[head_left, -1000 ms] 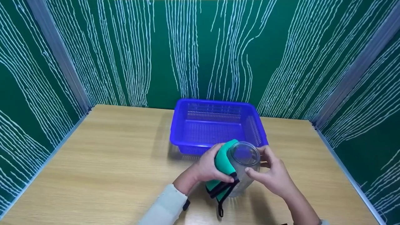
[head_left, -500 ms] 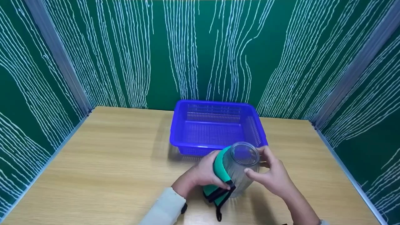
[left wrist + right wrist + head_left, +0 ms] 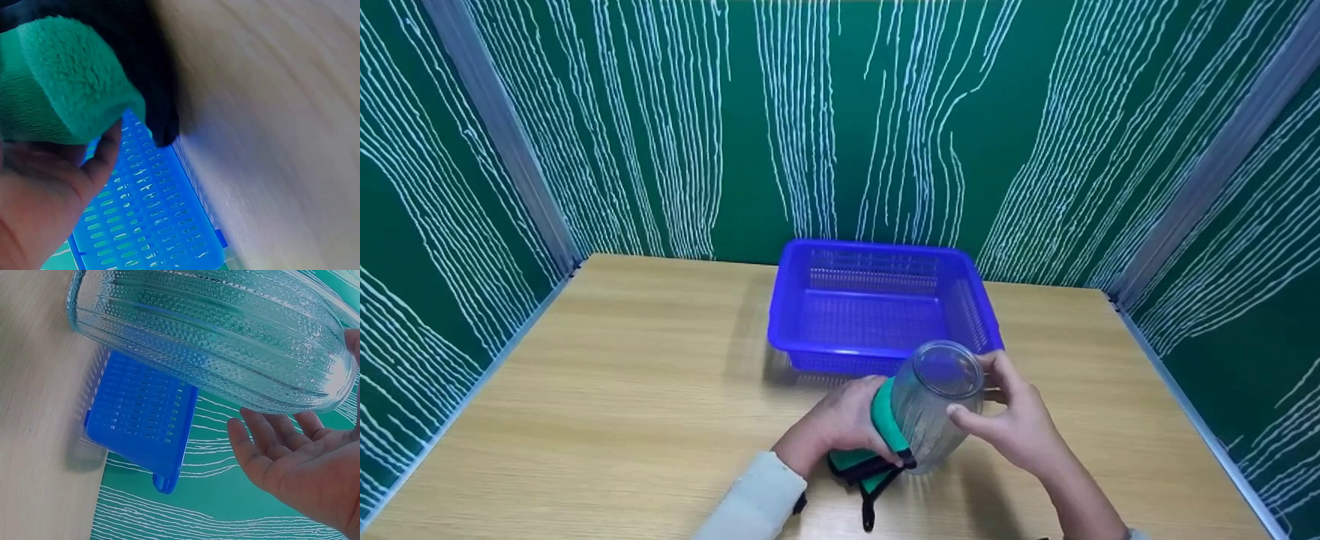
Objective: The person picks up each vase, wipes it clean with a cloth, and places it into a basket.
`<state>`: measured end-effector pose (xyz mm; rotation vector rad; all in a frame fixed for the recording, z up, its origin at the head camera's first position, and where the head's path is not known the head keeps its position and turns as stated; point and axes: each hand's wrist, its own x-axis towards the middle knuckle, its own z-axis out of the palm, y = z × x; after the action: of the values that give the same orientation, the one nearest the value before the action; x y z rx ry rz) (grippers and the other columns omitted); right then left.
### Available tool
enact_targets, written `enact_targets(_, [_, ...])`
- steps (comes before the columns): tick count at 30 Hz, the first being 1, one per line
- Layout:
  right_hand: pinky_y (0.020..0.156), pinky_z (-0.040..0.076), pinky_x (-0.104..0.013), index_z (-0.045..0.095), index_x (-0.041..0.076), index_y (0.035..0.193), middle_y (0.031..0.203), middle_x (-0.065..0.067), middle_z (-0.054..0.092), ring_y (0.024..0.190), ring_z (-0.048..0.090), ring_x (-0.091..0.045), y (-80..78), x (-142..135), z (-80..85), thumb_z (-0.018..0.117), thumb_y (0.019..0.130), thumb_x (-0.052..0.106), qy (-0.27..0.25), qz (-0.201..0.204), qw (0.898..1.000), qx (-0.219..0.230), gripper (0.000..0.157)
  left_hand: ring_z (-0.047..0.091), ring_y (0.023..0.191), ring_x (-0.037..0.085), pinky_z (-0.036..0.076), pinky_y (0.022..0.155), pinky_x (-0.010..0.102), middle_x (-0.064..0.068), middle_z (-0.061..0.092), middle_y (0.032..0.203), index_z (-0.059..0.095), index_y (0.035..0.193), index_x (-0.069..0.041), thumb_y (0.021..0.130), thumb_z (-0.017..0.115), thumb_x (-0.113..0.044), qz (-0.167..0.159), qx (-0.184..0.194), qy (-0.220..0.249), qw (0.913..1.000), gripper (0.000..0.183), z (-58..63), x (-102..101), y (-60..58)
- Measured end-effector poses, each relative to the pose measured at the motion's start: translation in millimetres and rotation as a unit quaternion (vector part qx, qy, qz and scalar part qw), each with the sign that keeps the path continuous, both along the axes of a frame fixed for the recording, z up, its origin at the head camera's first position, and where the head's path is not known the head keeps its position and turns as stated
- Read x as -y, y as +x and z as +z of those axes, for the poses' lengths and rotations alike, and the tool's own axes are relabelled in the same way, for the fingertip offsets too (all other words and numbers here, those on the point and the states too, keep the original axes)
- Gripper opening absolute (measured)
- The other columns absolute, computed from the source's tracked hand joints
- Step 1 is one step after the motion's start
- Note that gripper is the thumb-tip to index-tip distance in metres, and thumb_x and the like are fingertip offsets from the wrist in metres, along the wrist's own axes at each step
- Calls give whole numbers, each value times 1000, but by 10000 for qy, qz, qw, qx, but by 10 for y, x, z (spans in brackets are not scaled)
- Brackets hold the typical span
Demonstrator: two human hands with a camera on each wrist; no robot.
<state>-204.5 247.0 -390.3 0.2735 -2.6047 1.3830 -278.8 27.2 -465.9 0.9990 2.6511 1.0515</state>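
Nearest me, the left hand (image 3: 844,416) pinches a green cloth (image 3: 887,424) along the glass jar's (image 3: 934,424) side. Thumb and fingers half-curled, the right hand (image 3: 1016,424) holds the jar near its top, seemingly steadying it; I can't tell whether it touches the table (image 3: 645,390). Behind sits the blue basket (image 3: 851,350).

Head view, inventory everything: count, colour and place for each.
Walls: three, green with white lines, back and both sides.
Metal posts: two, grey, back corners.
Table: one, light wood, lower half.
Basket: one, blue, back of the table.
Jar: one, clear glass, in front of the basket.
Cloth: one, green with black edging, left of the jar.
Black pieces: two, black, low in view, mostly hidden.
Left hand: one, bare, holding the cloth.
Right hand: one, bare, on the jar.
Sleeves: two, pale, bottom edge.
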Motion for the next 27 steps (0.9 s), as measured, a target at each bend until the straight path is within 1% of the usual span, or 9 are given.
enact_targets(4, [81,45,-31,45,13,108,105,0,58,95,53,-15,-3,-6,-14,75,67,23,-26,-5,10000,-33,51,50,91,1,42,82,22,-18,53,98,48,110,-34,34,78,-61,-22,-154,-203,9997,85,-22,-7,-8])
enact_targets(9, [80,45,-28,46,14,106,103,-1,58,93,54,-14,0,-2,-12,76,66,23,-117,-35,9999,20,51,51,89,0,43,80,21,-20,55,96,51,105,-35,34,78,-60,10,-312,-440,9985,80,-25,-8,3])
enact_targets(12, [79,46,-26,47,13,106,101,-2,59,92,55,-15,-1,-1,-11,76,66,22,-173,26,9998,-53,50,52,89,1,44,79,22,-19,55,95,51,104,-34,34,77,-63,52,-522,-620,9967,80,-15,-5,12])
enact_targets(15, [78,45,-25,48,11,106,100,-3,59,92,55,-15,-6,-9,-13,76,66,22,-172,72,9998,-92,50,51,89,5,44,78,24,-17,54,97,51,107,-34,33,73,-68,152,-682,-854,9939,84,0,5,17])
enact_targets(16, [78,45,-25,48,11,107,100,-3,59,92,55,-15,-8,-12,-13,76,66,21,-177,86,9998,-91,50,50,90,6,44,78,25,-16,53,98,50,109,-34,33,72,-69,189,-668,-923,9933,86,8,11,19])
enact_targets(18, [79,45,-25,48,12,107,101,-2,58,93,54,-15,-13,-22,-15,76,66,23,-183,70,9998,-26,51,48,92,8,43,79,25,-14,51,101,49,113,-34,34,73,-68,199,-515,-961,9938,90,25,26,17])
enact_targets(21, [80,45,-26,48,13,109,104,-1,57,95,53,-15,-16,-32,-15,76,67,24,-215,52,9997,87,52,45,94,9,42,81,26,-12,48,105,45,119,-34,37,76,-63,145,-196,-890,9957,92,58,56,12])
enact_targets(24, [81,45,-28,47,13,110,105,-1,57,97,53,-16,-15,-37,-13,75,67,26,-210,50,9996,153,53,44,96,8,41,84,27,-12,46,107,42,122,-33,40,78,-59,29,52,-629,9980,93,82,80,-1])
enact_targets(27, [81,45,-28,47,14,110,106,0,57,96,53,-15,-14,-39,-12,75,67,29,-180,25,9997,171,54,45,98,7,40,85,27,-14,47,109,41,120,-34,41,80,-54,10,345,-252,9991,90,123,95,0])
